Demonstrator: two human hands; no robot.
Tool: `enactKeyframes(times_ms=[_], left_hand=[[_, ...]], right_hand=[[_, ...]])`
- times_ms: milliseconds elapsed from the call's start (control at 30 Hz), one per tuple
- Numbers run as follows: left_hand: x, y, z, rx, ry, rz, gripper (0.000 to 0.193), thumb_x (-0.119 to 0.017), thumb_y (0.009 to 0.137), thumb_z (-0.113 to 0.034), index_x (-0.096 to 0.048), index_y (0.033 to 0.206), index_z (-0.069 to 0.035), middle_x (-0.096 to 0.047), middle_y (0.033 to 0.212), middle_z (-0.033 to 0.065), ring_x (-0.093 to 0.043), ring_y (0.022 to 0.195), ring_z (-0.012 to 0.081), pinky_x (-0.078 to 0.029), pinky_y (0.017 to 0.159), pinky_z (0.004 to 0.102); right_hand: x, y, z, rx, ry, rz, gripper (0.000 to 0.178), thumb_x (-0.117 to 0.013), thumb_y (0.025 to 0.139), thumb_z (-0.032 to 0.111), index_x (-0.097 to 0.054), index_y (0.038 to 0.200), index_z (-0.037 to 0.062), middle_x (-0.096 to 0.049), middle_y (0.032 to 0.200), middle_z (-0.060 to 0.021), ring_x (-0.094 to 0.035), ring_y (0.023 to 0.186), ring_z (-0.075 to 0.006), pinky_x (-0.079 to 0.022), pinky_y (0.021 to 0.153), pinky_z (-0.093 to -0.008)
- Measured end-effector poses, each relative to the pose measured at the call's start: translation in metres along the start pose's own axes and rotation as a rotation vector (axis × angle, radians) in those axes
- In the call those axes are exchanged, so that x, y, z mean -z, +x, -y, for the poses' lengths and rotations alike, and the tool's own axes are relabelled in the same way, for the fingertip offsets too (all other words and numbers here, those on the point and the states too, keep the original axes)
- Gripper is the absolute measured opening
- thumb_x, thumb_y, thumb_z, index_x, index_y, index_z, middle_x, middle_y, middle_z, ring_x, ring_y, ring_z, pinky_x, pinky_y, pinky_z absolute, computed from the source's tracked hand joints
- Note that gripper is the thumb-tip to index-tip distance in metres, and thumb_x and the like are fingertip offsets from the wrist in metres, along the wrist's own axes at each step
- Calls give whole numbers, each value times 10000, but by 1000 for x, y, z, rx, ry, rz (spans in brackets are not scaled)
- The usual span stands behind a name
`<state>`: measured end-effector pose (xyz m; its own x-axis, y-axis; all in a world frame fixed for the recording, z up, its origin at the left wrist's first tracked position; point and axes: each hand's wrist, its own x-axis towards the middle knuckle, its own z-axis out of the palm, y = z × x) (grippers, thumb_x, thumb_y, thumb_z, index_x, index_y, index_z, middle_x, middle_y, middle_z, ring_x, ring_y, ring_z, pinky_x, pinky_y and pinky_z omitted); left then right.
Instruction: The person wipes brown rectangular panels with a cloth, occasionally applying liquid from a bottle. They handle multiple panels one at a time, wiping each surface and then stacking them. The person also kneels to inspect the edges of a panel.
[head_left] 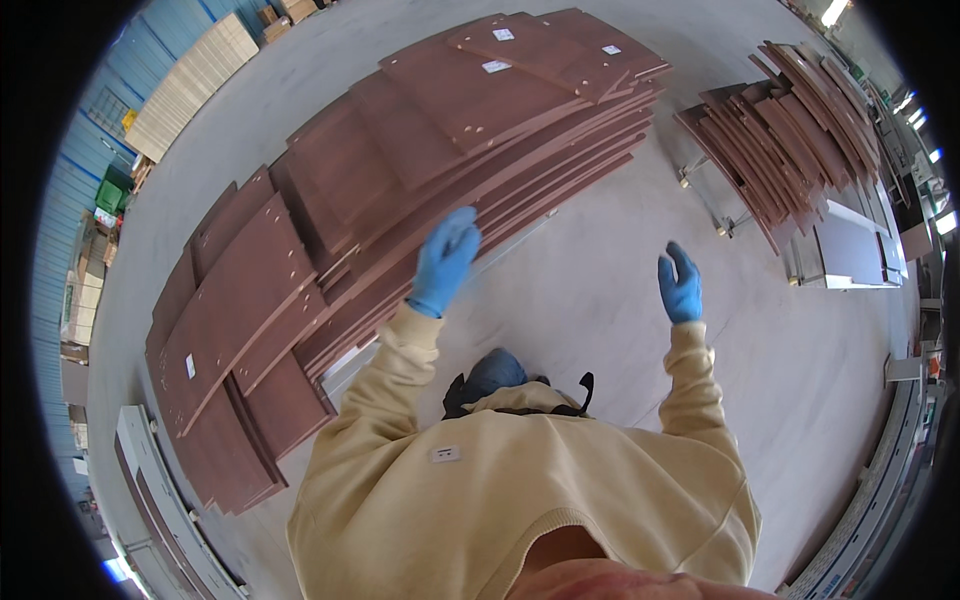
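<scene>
My left hand [445, 265], in a blue glove, is raised beside the near edge of a long stack of dark red-brown panels [425, 125]. Its fingers stretch forward and it holds nothing; whether it touches a panel edge I cannot tell. My right hand [682, 290], gloved in blue too, hangs over the grey floor with its fingers apart and nothing in them. The panels lie flat and overlap unevenly, with small holes near their ends. White labels [496, 67] are stuck on several of them.
At the far right, more brown panels [785, 140] lean in a row on a wheeled frame [715, 200]. Pale panels [850, 250] stand beside them. A light-coloured rack [165, 500] is at the lower left. Cream boards [190, 85] stand along the blue wall, near a green bin [115, 188].
</scene>
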<state>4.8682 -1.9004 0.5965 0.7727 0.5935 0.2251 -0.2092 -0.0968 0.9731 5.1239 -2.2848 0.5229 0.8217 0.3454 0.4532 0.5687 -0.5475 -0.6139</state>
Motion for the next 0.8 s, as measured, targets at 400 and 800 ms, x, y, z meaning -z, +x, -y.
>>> enactKeyframes(times_ms=[400,800], left_hand=[[28,180,12,223,15,-217,478,-699,1057,-116,-590,1503,17,-618,1514,141,-588,1382,224,-484,1164,349],[-22,208,14,371,179,-454,505,-648,1079,-163,-555,1547,5,-590,1542,129,-546,1428,258,-428,1206,378]], right_hand=[[-95,376,31,148,-41,117,492,-705,1003,425,-736,1295,30,-764,1256,-199,-710,1184,-416,-558,1022,-469],[-213,555,24,192,-79,540,659,-631,1003,595,-716,1339,35,-733,1291,-251,-672,1241,-439,-526,1070,-480]])
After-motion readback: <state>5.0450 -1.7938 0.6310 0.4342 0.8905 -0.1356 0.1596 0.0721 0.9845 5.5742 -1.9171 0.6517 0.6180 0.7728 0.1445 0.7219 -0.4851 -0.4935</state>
